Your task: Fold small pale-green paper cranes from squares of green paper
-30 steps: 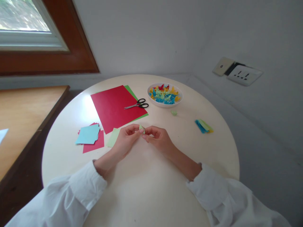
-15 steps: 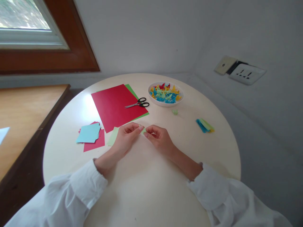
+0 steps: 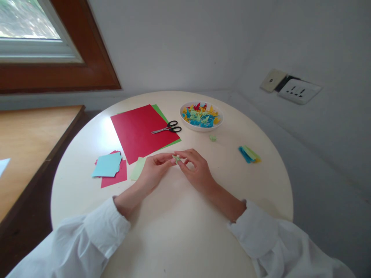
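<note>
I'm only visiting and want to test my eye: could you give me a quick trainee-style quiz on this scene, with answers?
1. Where do the scissors lie?
2. What do the left hand and right hand hold between their fingertips?
A. the scissors
B. a small green paper
C. a blue square
3. True or false: the bowl holds folded papers of several colours.

Key
1. Partly on the red sheet.
2. B.
3. True: red, yellow, blue and green.
</note>
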`<state>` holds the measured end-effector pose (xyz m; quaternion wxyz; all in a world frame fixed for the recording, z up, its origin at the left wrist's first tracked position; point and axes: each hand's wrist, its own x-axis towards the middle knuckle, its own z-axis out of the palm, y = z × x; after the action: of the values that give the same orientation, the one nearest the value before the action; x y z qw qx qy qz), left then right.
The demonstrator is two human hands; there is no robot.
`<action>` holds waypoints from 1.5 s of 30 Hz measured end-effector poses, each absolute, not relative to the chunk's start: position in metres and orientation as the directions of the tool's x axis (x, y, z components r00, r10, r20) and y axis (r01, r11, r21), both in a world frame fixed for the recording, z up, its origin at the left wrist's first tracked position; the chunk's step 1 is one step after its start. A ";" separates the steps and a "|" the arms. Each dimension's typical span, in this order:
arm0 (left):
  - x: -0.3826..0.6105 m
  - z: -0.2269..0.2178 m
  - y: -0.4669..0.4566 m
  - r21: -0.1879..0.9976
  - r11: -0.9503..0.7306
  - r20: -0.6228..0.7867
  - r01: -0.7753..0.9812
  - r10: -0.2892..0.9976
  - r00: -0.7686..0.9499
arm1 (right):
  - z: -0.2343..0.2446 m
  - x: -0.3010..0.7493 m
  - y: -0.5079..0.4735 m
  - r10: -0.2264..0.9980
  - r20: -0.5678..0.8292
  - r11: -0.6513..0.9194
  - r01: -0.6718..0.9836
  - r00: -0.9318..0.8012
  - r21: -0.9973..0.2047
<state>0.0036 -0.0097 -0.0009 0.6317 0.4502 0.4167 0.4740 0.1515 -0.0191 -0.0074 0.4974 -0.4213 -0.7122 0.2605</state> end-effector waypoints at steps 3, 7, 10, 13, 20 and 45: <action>0.003 -0.001 -0.009 0.964 0.140 -0.088 -0.226 0.970 0.226 | -0.008 0.151 -0.019 0.875 0.459 0.483 0.323 -0.151 -0.814; 0.003 -0.002 -0.009 0.958 0.135 -0.080 -0.254 0.974 0.214 | -0.006 0.151 -0.019 0.917 0.389 0.398 0.284 -0.090 -0.872; 0.004 -0.001 -0.009 0.946 0.143 -0.084 -0.290 0.975 0.207 | -0.006 0.151 -0.019 0.928 0.363 0.373 0.261 -0.086 -0.890; 0.005 0.001 -0.010 0.944 0.147 -0.093 -0.295 0.977 0.190 | -0.006 0.151 -0.020 0.921 0.378 0.389 0.246 -0.093 -0.888; 0.005 0.002 -0.010 0.940 0.157 -0.101 -0.303 0.976 0.195 | -0.008 0.152 -0.020 0.899 0.429 0.436 0.255 -0.084 -0.863; 0.004 -0.002 -0.011 0.995 -0.090 0.094 -0.041 0.992 0.090 | -0.003 0.151 -0.020 0.905 0.423 0.409 0.361 -0.043 -0.838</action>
<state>0.0042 -0.0115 -0.0018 0.5081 0.5357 0.4435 0.5082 0.1505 -0.0199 -0.0032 0.5055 -0.4722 -0.6701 0.2692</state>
